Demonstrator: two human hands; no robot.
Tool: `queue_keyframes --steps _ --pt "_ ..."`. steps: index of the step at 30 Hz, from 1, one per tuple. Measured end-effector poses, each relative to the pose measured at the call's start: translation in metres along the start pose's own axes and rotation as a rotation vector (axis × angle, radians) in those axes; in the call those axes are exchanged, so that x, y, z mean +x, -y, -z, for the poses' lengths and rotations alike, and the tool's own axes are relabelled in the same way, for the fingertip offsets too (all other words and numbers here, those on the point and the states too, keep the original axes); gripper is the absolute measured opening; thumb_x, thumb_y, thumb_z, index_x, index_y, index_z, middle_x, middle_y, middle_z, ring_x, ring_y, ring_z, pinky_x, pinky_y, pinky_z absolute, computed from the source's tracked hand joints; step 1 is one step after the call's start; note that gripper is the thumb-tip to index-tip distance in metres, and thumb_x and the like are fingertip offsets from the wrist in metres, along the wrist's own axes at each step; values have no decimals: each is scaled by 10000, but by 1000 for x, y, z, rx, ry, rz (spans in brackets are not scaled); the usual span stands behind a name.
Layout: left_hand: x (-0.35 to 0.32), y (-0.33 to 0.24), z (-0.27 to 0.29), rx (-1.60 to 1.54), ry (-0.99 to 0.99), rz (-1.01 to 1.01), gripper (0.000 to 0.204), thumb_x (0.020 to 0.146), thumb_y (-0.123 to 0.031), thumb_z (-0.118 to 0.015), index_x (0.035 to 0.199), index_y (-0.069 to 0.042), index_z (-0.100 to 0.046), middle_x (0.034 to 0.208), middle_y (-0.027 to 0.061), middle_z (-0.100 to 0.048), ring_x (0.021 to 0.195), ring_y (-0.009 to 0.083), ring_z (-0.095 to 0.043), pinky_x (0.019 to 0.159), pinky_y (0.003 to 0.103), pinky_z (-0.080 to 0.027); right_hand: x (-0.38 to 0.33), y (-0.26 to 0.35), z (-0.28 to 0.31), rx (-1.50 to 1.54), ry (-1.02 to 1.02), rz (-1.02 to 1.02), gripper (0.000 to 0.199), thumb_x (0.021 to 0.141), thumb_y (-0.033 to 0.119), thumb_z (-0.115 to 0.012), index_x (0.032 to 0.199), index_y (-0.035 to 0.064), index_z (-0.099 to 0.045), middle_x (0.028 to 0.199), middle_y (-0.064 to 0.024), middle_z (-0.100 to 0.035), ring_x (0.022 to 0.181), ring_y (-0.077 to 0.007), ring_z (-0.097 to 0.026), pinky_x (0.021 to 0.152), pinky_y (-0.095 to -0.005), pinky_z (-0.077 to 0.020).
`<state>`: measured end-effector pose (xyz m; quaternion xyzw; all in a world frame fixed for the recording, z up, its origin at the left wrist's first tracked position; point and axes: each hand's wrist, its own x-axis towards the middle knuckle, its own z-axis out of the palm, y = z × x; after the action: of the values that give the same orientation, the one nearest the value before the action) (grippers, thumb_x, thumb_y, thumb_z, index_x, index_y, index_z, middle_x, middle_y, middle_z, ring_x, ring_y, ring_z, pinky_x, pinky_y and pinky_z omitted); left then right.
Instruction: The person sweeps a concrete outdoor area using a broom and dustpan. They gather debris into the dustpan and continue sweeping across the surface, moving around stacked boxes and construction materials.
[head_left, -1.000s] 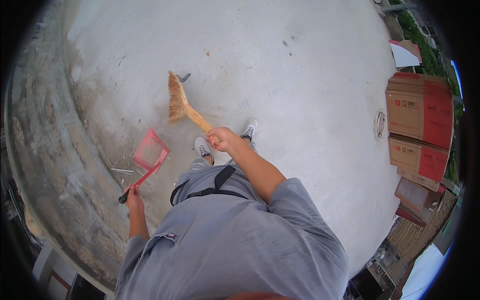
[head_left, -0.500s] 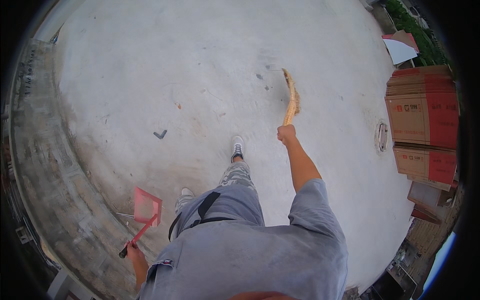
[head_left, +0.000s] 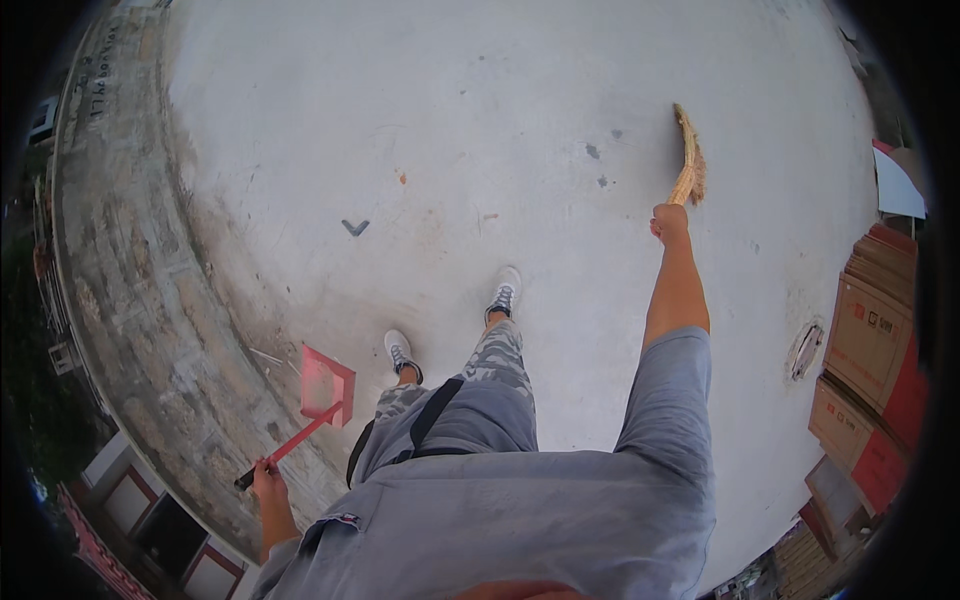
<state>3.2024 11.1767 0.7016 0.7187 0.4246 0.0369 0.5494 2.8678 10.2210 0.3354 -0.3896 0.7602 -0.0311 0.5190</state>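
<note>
My right hand [head_left: 670,221], at the end of an outstretched arm, is closed round the lower end of a straw hand broom [head_left: 690,165]. The broom points away from me over the pale concrete floor; whether its bristles touch the floor I cannot tell. Low on the left, my left hand [head_left: 267,482] grips the handle of a red dustpan [head_left: 327,385] near its black end. The dustpan's pan is beside my left foot, close to the wall. Dark bits [head_left: 593,152] and a dark V-shaped piece [head_left: 355,228] lie on the floor between broom and wall.
A low, rough concrete wall [head_left: 135,270] curves along the left. Flattened brown and red cardboard boxes [head_left: 868,325] are stacked at the right, near a round floor fitting [head_left: 804,350]. A small orange scrap [head_left: 403,179] lies ahead. A thin pale stick [head_left: 266,356] is near the dustpan.
My right hand has swung the broom outward to the right and farther ahead. My left foot has come forward. The whole view has turned, and the dustpan is still in my left hand.
</note>
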Motion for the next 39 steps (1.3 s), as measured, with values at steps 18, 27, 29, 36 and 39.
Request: queue_keyframes --steps 18,27,29,36,39 --pt "39 115 49 -167 18 197 160 832 121 -484 981 82 -528 1041 147 -516 867 266 -582 766 290 -588 -430 -41 -381 -52 1024 -287 94 789 -3 -604 843 -39 -535 682 -104 -556 477 -156 -500 371 -275 -386" --pt "92 164 84 -271 -53 343 161 813 124 -508 957 54 -531 1045 154 -530 870 253 -589 801 299 -575 -443 -94 -243 -58 563 -288 92 852 46 -575 857 15 -489 615 -48 -484 450 -127 -443 357 -239 -371" --pt "98 174 91 -300 -58 338 162 812 123 -510 948 38 -533 1028 146 -540 858 252 -598 800 295 -570 -418 -111 -234 -22 472 -351 71 853 41 -567 852 23 -498 634 -57 -499 468 -139 -471 369 -220 -396" --pt "112 184 115 -279 -54 392 184 831 92 -522 998 16 -544 1061 137 -547 869 235 -606 816 288 -555 -415 -153 -358 63 334 -504 96 824 -8 -553 800 37 -471 666 -63 -513 534 -146 -533 440 -208 -501" --pt "113 181 129 -293 -70 344 191 837 83 -530 1015 19 -551 1079 138 -530 925 225 -584 824 285 -555 -504 -181 -465 -68 535 -501 112 815 5 -566 818 71 -477 678 -65 -516 562 -167 -553 484 -258 -514"
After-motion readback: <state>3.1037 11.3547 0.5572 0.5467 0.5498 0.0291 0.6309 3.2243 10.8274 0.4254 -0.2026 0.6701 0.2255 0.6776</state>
